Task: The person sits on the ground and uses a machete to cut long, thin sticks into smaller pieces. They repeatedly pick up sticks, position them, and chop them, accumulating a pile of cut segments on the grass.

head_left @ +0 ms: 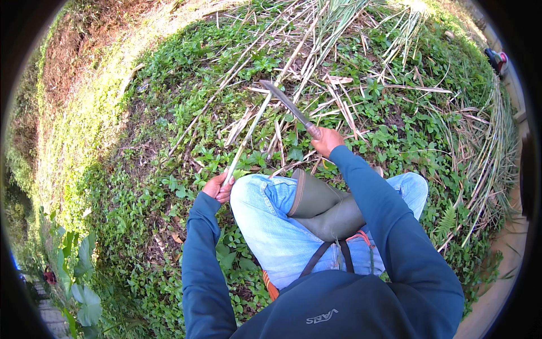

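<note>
My left hand (218, 187), beside my left knee, is closed round the near end of a long pale green stalk (244, 142). The stalk slants away from me to the upper right. In my right hand (328, 142) is the brown handle of a machete (291, 107), held out over the ground beyond my crossed legs. Its dark blade points up and to the left, and the tip lies at or just over the stalk; whether they touch I cannot tell. Strips of dry, split husk (345, 110) lie beneath and around the blade.
I sit cross-legged in green rubber boots (322, 206) on low leafy plants (149, 217). Long cut stalks and grass leaves (339, 25) are heaped at the far side. Another pile of long grass (490, 152) lies at the right, by a pale curved edge (511, 248).
</note>
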Demonstrator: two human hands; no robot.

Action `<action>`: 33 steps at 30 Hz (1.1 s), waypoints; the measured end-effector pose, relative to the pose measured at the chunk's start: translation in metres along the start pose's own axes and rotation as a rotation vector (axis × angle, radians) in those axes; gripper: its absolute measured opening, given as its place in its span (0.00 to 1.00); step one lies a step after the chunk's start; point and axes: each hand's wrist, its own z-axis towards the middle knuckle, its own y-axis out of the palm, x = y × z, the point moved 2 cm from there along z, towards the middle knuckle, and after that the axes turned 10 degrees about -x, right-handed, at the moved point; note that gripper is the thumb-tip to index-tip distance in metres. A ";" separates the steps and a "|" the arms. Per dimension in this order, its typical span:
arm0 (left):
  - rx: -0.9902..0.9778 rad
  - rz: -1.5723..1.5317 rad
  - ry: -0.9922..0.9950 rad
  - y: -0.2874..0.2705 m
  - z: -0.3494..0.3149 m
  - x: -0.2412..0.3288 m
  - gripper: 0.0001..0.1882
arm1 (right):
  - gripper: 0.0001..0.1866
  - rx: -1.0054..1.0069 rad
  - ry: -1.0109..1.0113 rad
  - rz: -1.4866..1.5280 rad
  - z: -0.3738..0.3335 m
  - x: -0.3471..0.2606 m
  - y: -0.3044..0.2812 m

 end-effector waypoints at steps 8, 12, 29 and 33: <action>-0.007 0.039 0.015 0.004 0.009 0.001 0.20 | 0.15 0.031 0.070 0.038 0.004 0.004 0.002; 0.329 0.390 0.049 0.015 -0.005 -0.001 0.23 | 0.12 -0.076 -0.110 -0.139 0.000 -0.019 -0.027; 0.623 0.793 0.084 -0.072 -0.098 -0.061 0.23 | 0.14 -0.041 -0.154 -0.330 0.001 0.008 -0.031; 0.666 0.841 0.006 -0.106 -0.080 -0.080 0.22 | 0.17 -0.103 0.000 0.024 -0.017 0.043 -0.030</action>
